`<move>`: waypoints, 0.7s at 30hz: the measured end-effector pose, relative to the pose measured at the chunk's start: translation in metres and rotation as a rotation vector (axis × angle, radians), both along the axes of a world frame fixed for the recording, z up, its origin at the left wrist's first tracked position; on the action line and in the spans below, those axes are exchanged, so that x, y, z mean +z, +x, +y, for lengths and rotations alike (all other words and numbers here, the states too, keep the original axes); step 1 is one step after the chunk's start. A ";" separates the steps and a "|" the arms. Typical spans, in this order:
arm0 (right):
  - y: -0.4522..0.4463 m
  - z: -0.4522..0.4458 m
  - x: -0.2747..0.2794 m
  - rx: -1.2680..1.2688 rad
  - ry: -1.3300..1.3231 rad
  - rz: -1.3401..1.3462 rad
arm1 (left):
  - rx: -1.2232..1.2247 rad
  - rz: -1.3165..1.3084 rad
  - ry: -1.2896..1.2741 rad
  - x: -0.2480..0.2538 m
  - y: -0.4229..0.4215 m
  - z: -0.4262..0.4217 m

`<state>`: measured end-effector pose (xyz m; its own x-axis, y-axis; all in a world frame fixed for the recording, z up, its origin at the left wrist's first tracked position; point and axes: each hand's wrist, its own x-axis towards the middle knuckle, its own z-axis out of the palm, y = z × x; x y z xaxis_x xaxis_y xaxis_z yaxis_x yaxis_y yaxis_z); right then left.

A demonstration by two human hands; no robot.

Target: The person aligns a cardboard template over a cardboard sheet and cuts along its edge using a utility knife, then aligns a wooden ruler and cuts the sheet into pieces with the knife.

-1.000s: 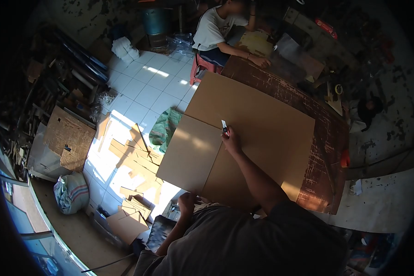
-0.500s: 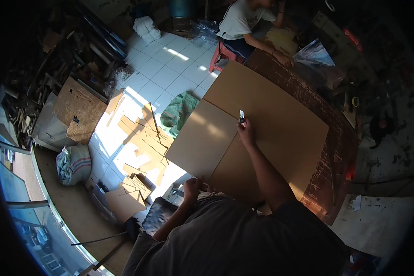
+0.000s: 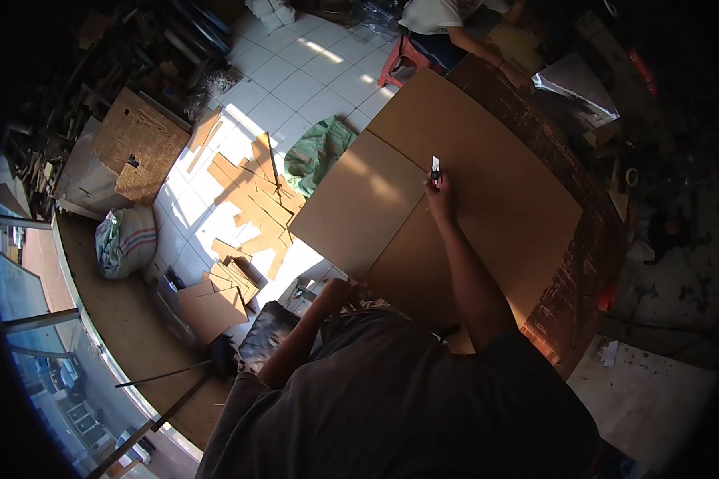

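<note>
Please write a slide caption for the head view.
Right hand holds a knife over brown board; left hand near its edge.

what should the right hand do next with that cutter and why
Perhaps set the cutter against the nearby edge of the smaller brown sheet: the right hand holds it, blade showing, just beside that sheet's corner, with the larger sheet spread beyond. Whether the blade touches, I can't tell.

The head-worn camera looks forward and steeply down, over the near dark shirt (image 3: 407, 391), onto the cardboard (image 3: 503, 184).
</note>
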<state>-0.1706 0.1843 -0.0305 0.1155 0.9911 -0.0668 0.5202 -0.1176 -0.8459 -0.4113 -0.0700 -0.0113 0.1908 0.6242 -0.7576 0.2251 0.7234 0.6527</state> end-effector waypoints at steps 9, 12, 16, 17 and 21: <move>0.009 0.007 -0.028 0.038 0.120 -0.087 | 0.184 -0.156 0.438 0.050 -0.053 0.115; 0.003 0.002 -0.010 -0.001 0.048 -0.032 | 0.492 0.083 0.601 0.018 -0.049 0.183; 0.005 0.002 -0.011 0.002 0.025 0.018 | 0.391 0.745 0.998 -0.023 -0.034 0.269; 0.009 0.004 -0.023 0.037 0.037 -0.009 | 0.360 1.033 1.062 -0.026 -0.029 0.283; 0.004 -0.001 -0.006 0.004 -0.074 0.029 | 0.197 0.665 0.526 -0.037 -0.029 0.329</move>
